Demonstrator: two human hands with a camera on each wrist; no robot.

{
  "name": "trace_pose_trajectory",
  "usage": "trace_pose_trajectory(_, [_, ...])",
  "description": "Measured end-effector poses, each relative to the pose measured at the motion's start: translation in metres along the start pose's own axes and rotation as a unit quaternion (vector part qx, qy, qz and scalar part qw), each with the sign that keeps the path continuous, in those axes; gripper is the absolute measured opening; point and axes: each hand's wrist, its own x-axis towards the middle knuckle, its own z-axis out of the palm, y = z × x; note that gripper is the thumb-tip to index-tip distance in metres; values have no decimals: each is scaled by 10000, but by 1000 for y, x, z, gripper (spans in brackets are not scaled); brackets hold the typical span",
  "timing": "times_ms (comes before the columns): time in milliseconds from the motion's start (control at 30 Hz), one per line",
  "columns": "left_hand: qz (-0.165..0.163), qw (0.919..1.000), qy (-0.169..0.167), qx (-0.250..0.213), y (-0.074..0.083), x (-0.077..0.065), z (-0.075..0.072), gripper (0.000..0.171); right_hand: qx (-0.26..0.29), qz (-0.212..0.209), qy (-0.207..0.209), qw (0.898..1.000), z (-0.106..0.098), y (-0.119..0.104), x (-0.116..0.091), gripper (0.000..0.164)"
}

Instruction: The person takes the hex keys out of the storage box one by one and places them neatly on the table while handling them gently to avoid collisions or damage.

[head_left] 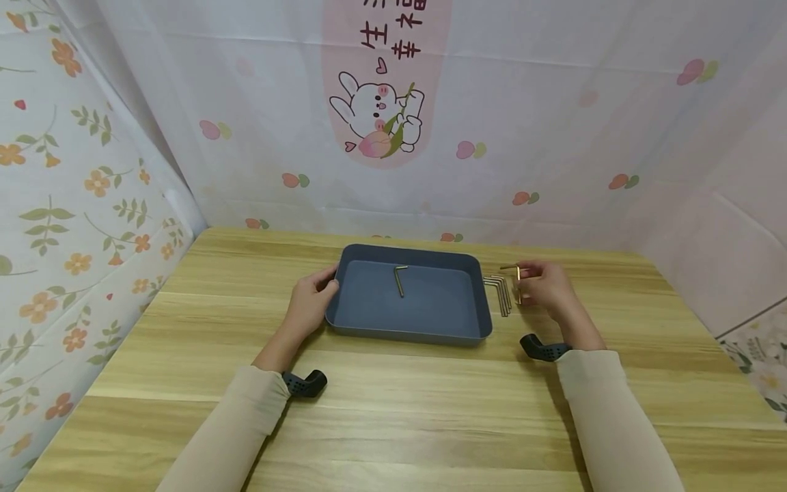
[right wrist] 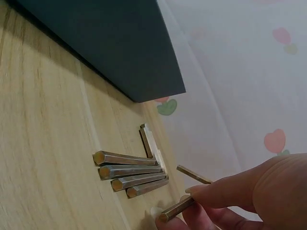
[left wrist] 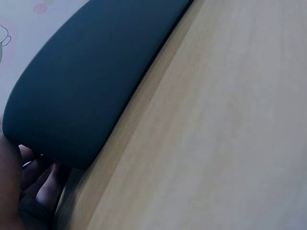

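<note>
A shallow blue-grey rectangular tray [head_left: 408, 335] stands on the table, with one brass-coloured hex key [head_left: 398, 281] lying inside it. My left hand [head_left: 312, 301] grips the tray's left side, its thumb at the rim; in the left wrist view the fingers [left wrist: 45, 184] show beside the tray's corner. Right of the tray, my right hand [head_left: 547, 287] pinches another L-shaped hex key [right wrist: 177, 209] between thumb and fingers, above the table. Several more hex keys [right wrist: 132, 171] lie nested side by side between the tray and that hand.
The wood-grain table [head_left: 393, 424] ends at the back against a white curtain [head_left: 264, 171] printed with a rabbit and fruit shapes. A flowered cloth [head_left: 80, 205] hangs on the left. Each wrist carries a black camera mount, such as the right one [head_left: 544, 348].
</note>
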Motion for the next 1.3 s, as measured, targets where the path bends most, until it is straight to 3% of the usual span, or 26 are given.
trace_pose_trajectory(633, [108, 9998, 117, 127, -3, 0, 2, 46, -308, 161, -168, 9993, 6, 1, 1, 49])
trace_pose_trajectory(1300, [-22, 9999, 24, -126, 1, -1, 1, 45, -733, 201, -223, 9969, 10, 0, 0, 41])
